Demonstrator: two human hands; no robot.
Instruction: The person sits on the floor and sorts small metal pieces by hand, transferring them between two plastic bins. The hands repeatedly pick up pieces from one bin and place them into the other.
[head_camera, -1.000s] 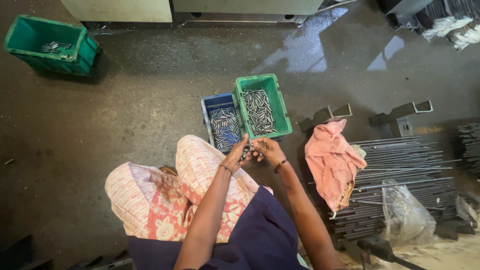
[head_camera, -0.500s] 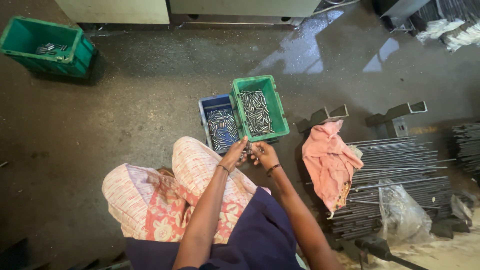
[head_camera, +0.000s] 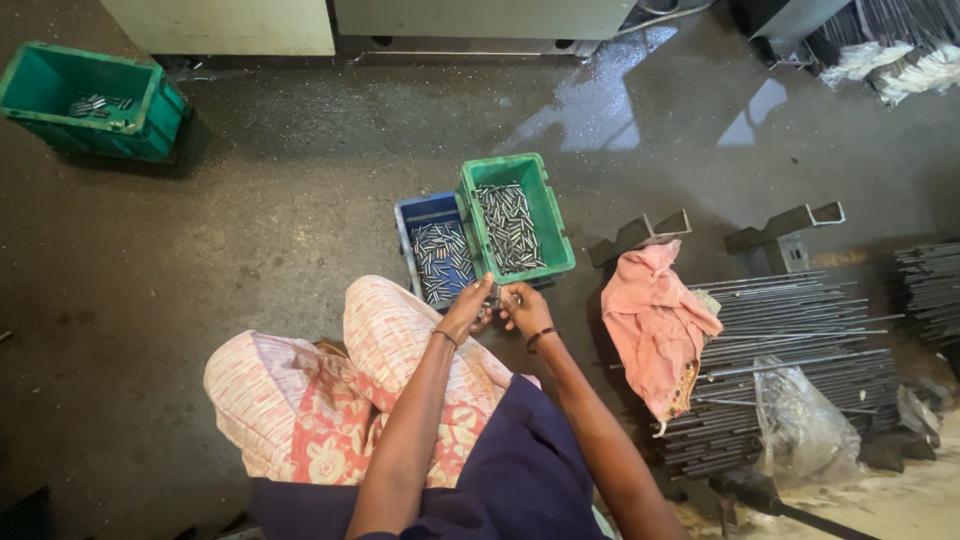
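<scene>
The person is sitting low on the concrete floor (head_camera: 250, 230), knees drawn up under patterned cloth, and both forearms are reaching forward to meet just short of two crates. The left hand (head_camera: 470, 308) and the right hand (head_camera: 522, 308) are pressing together, fingers curled inward around something small and metallic; it looks like one or a few of the short metal pins (head_camera: 497, 297), though the piece itself is too small to tell exactly. Both sets of fingers are clenching on that piece rather than lying slack.

By my judgement, the step in hand is checking or fitting a pin held between the hands, close to the near edge of the crates. The next move would call for a short reach forward and a careful choice of crate.

Just beyond the hands, the blue crate (head_camera: 408, 225) and the green crate (head_camera: 518, 170) are standing side by side, touching, each holding loose pins. To the right, a pink rag (head_camera: 655, 315) is draping over a stack of long steel rods (head_camera: 800, 330). Far off to the left, a second green crate (head_camera: 60, 85) is sitting well apart with a few pins inside.
</scene>
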